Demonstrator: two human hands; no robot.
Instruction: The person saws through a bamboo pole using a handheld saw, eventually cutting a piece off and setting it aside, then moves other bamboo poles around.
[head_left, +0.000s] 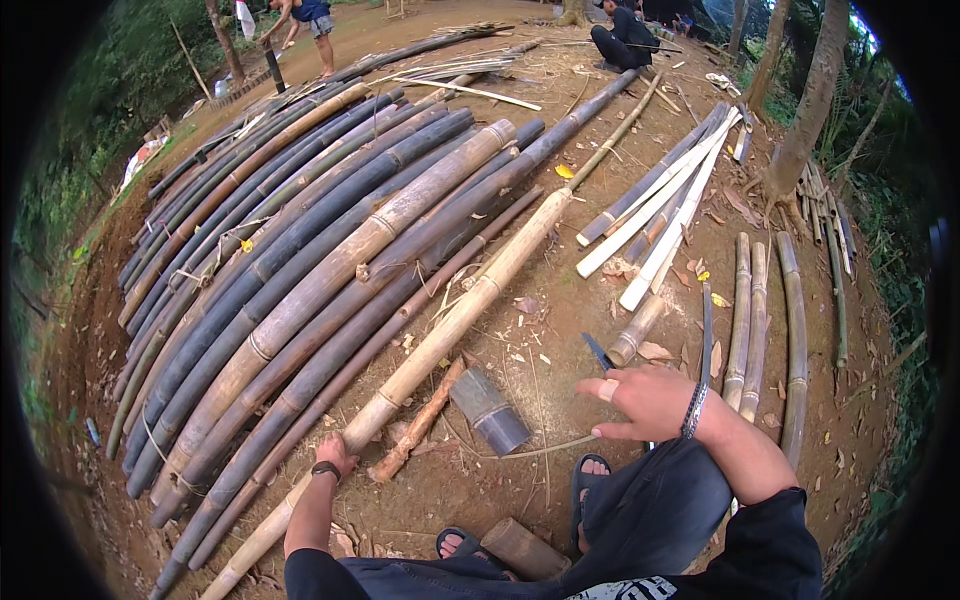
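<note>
A long, pale bamboo pole point(470, 305) runs from the lower left up toward the far middle. Its near part is under my left hand point(335, 455), whose fingers are closed round it. My right hand point(645, 400) is above my right knee, thumb and fingers stretched out to the left and apart. Behind its fingers a dark blade point(598, 352) shows; the hand hides the rest of it. A short dark bamboo section point(488, 412) lies on the ground between my hands, beside a rough brown stick point(420, 425).
Dark bamboo poles point(300, 300) are piled on the left. Pale split strips point(665, 220) and shorter bamboo lengths point(790, 340) lie on the right. Another cut piece point(525, 548) is by my feet. One person point(625, 40) crouches far ahead; another point(312, 25) stands far left. Trees point(805, 110) edge the ground.
</note>
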